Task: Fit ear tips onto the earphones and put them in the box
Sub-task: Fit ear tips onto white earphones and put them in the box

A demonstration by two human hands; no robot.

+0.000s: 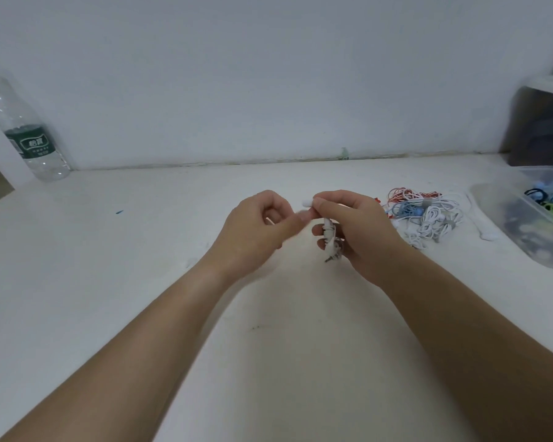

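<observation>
Over the table (109, 298), curled left hand (256, 231) meets right hand (358, 231) gripping earphones (330, 232).

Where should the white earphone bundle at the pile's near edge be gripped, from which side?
Pinch the white bundle at its grey band, from above and the near side: the band cinches the coil, and coloured cables crowd behind.
</observation>
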